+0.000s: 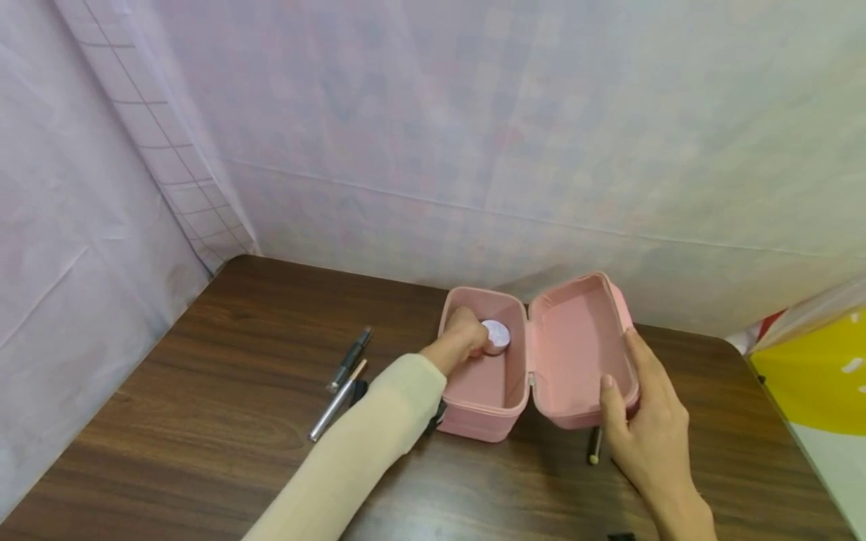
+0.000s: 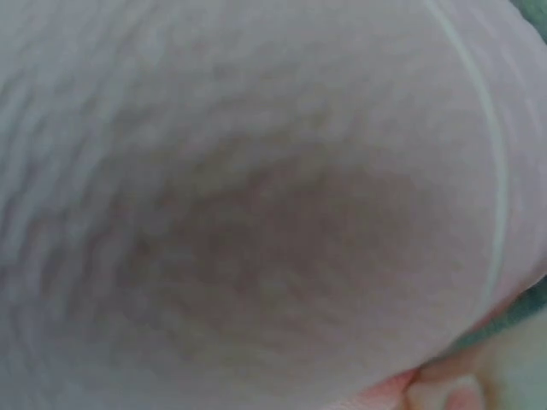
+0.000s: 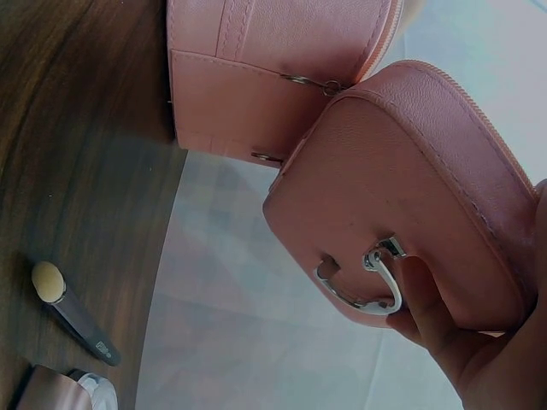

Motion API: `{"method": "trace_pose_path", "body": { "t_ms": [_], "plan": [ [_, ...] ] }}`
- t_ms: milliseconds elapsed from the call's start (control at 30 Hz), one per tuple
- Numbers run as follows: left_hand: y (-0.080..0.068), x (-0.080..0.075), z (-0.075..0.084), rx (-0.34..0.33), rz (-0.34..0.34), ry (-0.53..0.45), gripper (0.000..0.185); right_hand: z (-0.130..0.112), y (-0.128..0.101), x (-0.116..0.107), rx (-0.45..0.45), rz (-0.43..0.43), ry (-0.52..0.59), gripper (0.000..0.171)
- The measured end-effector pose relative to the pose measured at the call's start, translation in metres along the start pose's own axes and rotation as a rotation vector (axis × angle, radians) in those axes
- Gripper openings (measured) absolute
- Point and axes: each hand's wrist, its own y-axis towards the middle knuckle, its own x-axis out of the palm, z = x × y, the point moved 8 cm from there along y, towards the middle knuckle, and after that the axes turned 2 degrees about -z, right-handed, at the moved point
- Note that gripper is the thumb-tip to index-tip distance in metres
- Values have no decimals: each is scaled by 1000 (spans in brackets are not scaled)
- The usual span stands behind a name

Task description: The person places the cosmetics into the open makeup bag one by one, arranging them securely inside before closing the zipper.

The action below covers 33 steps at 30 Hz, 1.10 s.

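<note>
A pink zip-up cosmetic case (image 1: 476, 424) stands on the dark wooden table, its lid (image 1: 575, 353) swung out to the right. Reaching down inside, my left hand (image 1: 465, 330) pinches a small round jar with a whitish top (image 1: 497, 332); its fingertips are partly hidden. My right hand (image 1: 649, 421) grips the lid's outer edge, thumb on the near rim and fingers behind. From the right wrist, fingers press the lid's outside beside a metal handle (image 3: 376, 290). Only the blurred pink case wall (image 2: 256, 213) fills most of the left wrist view.
Left of the case lie a dark brush-like stick (image 1: 350, 359) and a slim silver tube (image 1: 337, 402). A makeup brush (image 3: 77, 316) and a rose-brown item (image 3: 53, 391) show in the right wrist view. White curtains (image 1: 433, 150) hang behind the table.
</note>
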Motion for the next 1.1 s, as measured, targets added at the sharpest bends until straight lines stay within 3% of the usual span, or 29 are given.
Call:
{"method": "trace_pose_path", "body": {
  "t_ms": [233, 367, 467, 700, 767, 900, 1100],
  "plan": [
    [-1, -1, 0, 14, -26, 31, 19, 0, 1, 3, 4, -12, 4, 60],
    [-8, -2, 1, -8, -104, 54, 21, 0, -1, 5, 16, -23, 3, 60],
    [-18, -6, 6, 8, -175, 16, 21, 0, -1, 5, 0, -15, 9, 59],
    [-40, -14, 34, 250, -340, -159, 59, 1, 1, 3, 0, -8, 6, 59],
    [-46, -15, 38, 291, -394, -201, 59, 2, 1, 2, 7, -8, 6, 59],
    [-54, -22, 41, 347, -465, -236, 57, 4, 1, 2, 15, -6, 6, 59],
    [-59, -40, 33, 376, -504, -277, 55, 6, 1, 2, 8, -2, 8, 58]
  ]
}}
